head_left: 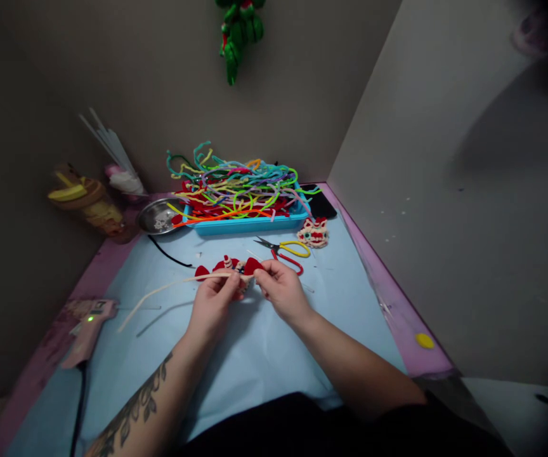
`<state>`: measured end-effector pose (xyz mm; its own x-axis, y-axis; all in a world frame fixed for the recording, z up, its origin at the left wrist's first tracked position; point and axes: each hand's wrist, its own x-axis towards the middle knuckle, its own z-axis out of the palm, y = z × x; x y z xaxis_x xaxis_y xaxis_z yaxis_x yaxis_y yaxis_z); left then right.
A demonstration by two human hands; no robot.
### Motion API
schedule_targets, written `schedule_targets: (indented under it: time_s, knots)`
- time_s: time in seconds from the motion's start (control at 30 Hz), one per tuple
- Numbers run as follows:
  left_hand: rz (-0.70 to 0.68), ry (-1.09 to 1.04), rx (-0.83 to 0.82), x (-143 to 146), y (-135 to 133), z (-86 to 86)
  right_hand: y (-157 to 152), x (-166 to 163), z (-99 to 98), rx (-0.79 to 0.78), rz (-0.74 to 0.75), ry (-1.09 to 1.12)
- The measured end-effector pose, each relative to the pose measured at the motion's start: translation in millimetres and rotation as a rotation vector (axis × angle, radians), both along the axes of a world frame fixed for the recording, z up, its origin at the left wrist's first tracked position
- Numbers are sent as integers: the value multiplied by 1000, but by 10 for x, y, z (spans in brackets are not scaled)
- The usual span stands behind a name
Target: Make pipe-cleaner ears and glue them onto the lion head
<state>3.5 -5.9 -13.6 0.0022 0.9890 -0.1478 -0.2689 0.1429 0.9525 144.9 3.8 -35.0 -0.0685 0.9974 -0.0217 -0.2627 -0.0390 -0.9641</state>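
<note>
A cream pipe cleaner [162, 287] runs between my two hands, its long free end trailing out to the left over the blue sheet. My left hand [213, 303] is closed on it, thumb on top. Close beside, my right hand [283, 291] pinches near its other end. Just behind the fingers is a red and cream pipe-cleaner figure [255, 265] with rounded red pieces. The fingers cover part of it, and I cannot tell whether a hand supports it. Scissors [287, 247] with one yellow and one red handle lie beyond my right hand.
A blue tray [250, 225] heaped with colourful pipe cleaners [245, 190] stands at the back. Left of it is a metal bowl [153, 219]. A glue gun [92, 330] with a green light lies at left. A finished-looking face piece [313, 233] and a black phone [320, 204] lie at right.
</note>
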Motion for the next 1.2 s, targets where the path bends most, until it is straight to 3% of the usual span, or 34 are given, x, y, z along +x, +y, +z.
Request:
schedule_targets:
  time_s: [0.13,0.43,0.63,0.87,1.03,1.2]
  knots:
    - [-4,28,-33,-3,-2,27,-7,6,37,17,-4,-34]
    - [50,220,68,12,-10,37,-37,-42,71,-10,29,22]
    - [124,163,93,83,-60,67,-81,-144,76,-23,75,175]
    - [81,149,94,112,-85,40,-52,-177,80,-103,-29,235]
    - [53,128,110,80,-72,21,-35,-112,68,-62,22,183]
    - [8,243,123,8,-64,109,-31,-42,74,-20,112,37]
